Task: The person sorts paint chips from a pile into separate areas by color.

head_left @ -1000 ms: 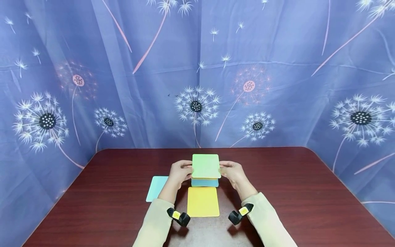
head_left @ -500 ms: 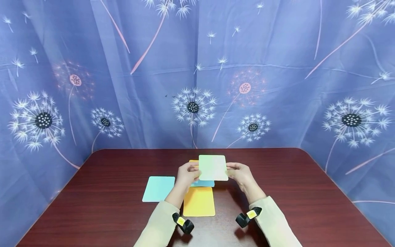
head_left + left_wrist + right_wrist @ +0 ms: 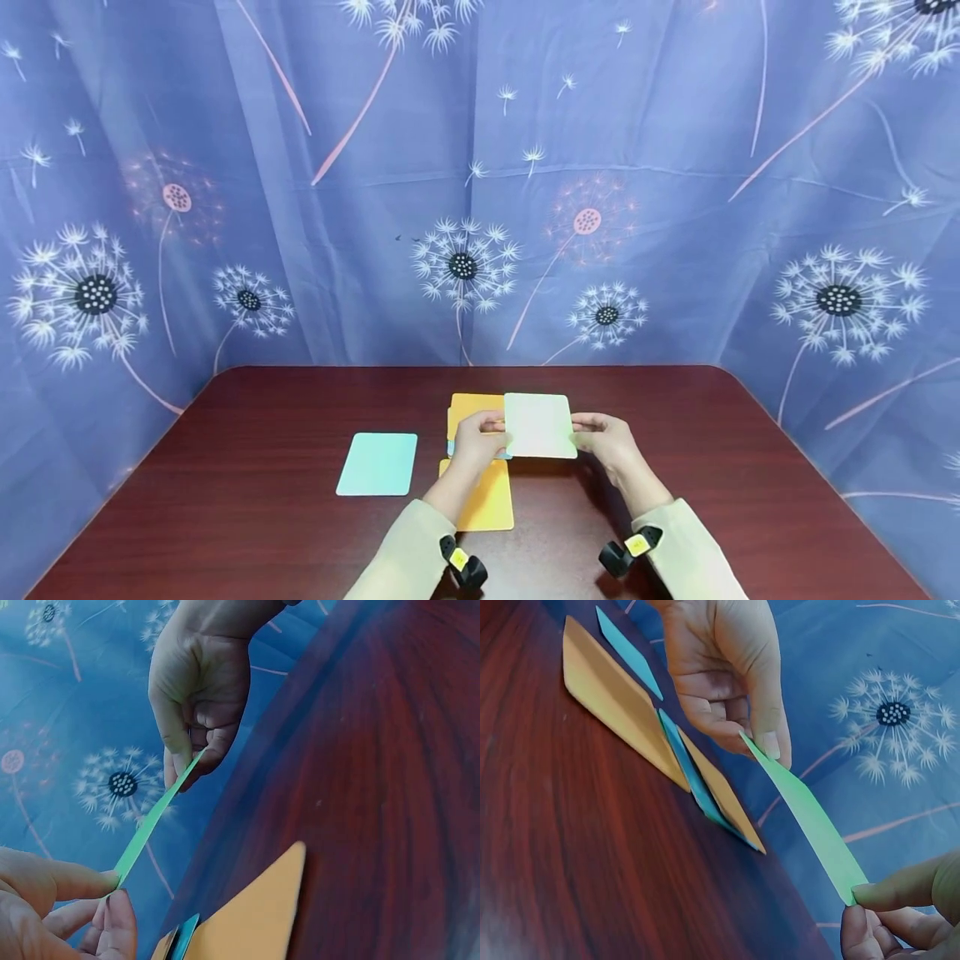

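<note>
A thin square green card (image 3: 540, 426), pale under the light in the head view, is held up off the table between both hands. My left hand (image 3: 476, 447) pinches its left edge between thumb and fingers. The opposite edge is pinched the same way by my right hand (image 3: 613, 446). In the right wrist view the green card (image 3: 810, 817) is seen nearly edge-on, tilted. Behind my left hand lies a stack with an orange card (image 3: 474, 406) on top and a blue card (image 3: 452, 447) showing beneath; the hand hides part of it.
On the dark red wood table (image 3: 262, 450), a yellow card (image 3: 489, 504) lies in front of the stack, partly behind my left forearm. Left of it lies a light blue card (image 3: 378, 464). A blue dandelion-print curtain (image 3: 360, 275) hangs behind the table.
Both hands have carried the green card rightward, off from over the stack, and the orange card on top has come into view. The other cards stay on the table.
</note>
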Available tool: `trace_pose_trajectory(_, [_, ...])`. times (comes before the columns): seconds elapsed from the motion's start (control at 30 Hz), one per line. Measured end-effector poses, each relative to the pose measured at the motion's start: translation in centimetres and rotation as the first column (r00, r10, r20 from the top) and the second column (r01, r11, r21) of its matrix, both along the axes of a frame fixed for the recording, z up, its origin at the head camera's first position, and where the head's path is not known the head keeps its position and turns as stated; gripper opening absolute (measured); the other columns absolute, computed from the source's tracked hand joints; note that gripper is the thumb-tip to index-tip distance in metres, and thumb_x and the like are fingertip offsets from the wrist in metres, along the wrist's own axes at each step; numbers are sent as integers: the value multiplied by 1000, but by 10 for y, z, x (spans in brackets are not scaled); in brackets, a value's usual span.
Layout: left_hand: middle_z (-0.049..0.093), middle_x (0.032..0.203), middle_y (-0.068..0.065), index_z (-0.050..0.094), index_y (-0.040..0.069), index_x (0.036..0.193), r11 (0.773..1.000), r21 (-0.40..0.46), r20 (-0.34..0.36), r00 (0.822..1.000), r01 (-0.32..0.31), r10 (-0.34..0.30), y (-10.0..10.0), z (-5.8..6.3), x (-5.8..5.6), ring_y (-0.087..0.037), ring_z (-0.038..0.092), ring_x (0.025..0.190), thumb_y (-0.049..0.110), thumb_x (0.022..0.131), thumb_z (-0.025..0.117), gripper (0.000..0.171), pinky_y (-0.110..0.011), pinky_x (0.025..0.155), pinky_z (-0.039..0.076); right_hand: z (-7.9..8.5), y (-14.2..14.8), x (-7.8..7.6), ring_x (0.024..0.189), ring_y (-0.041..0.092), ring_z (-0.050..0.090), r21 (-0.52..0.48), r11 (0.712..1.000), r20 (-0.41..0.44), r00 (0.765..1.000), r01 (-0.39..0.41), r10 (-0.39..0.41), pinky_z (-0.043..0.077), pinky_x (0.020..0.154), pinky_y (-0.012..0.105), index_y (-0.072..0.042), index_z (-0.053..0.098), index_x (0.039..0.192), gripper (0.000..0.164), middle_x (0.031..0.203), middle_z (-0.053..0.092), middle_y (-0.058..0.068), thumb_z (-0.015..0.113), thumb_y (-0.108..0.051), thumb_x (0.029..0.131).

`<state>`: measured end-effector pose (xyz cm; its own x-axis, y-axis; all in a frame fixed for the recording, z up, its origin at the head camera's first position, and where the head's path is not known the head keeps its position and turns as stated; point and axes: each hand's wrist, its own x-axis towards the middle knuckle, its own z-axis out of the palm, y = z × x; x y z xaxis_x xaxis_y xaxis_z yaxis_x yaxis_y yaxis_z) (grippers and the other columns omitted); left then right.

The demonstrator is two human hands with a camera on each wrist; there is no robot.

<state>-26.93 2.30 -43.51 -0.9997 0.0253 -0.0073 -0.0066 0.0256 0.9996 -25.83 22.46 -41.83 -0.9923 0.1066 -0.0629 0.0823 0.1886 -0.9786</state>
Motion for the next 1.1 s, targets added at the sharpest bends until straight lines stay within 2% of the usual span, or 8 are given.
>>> trace_pose_trajectory(0.17, [61,93,-13,61,-10,115,996,-76,-25,999,45,-47,12,3,2,-11,57,73,-9,78,63,37,-25,63,55,-2,14,1,76,4,59,20,1000,9,1000,2,-2,51,67,19,19,52,120,40,98,68,16,60,12,82])
trace_pose_trajectory(0.3, [59,95,-14,58,-11,121,991,-112,-18,997,74,-76,20,4,5,-15,57,79,-7,82,61,39,-28,66,56,-2,22,0,78,7,61,32,999,-5,1000,-8,8,52,68,19,20,52,120,40,101,67,18,62,10,82])
trace_pose_trajectory(0.4, [57,96,-13,55,-12,123,987,-138,-11,996,87,-90,26,1,9,-16,56,80,-7,84,60,40,-28,66,56,-4,29,2,77,8,61,55,998,3,1000,-24,24,53,68,21,20,52,119,39,97,68,17,62,10,82])
trace_pose_trajectory(0.5, [53,92,-10,53,-15,123,977,-180,-8,993,111,-114,33,-3,14,-14,53,73,-5,84,60,41,-25,60,53,-8,35,5,75,9,61,96,995,30,999,-27,24,54,67,23,20,54,116,37,93,68,17,63,11,81])
trace_pose_trajectory(0.6, [50,87,-9,55,-16,116,956,-268,-33,991,120,-133,41,-6,16,-15,49,71,-1,84,63,36,-25,60,47,-11,39,4,76,12,61,154,988,41,999,-25,19,54,67,26,19,56,115,36,93,67,19,63,11,80])
trace_pose_trajectory(0.77, [55,95,-15,57,-15,111,907,-411,-75,988,89,-131,46,-6,20,-22,49,85,3,82,66,35,-34,74,48,-14,39,4,76,16,60,246,969,23,1000,-17,12,53,65,27,17,59,110,33,92,66,20,64,11,78])
trace_pose_trajectory(0.93, [58,114,-28,54,-17,118,884,-453,-47,987,114,-151,48,-4,22,-35,56,106,5,85,65,42,-46,86,50,-16,38,5,74,17,59,278,960,18,1000,-29,25,52,62,27,19,59,107,34,87,64,20,63,11,75])
trace_pose_trajectory(1.1, [52,122,-34,50,-19,123,861,-493,-46,985,121,-165,52,-4,23,-43,50,118,5,85,65,47,-49,91,48,-18,40,7,73,19,60,301,953,16,999,-35,32,51,60,27,20,58,107,34,87,63,20,64,9,76])
